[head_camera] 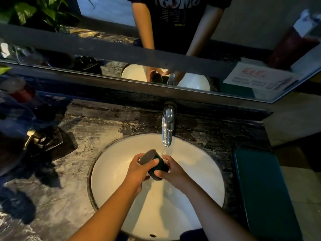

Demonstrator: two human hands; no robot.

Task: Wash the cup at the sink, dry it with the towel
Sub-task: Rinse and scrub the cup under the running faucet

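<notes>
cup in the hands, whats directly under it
The white sink basin lies under the cup, which both hands hold tilted in the air, below the tap. The left hand and right hand cover the basin right beneath.

A dark marbled surface (73, 180) carries a gold-pump soap dispenser (33, 136) at left. A mirror (104, 11) runs behind, with leafy plant (26, 9) and what looks like a printed notice (260, 79).
</notes>
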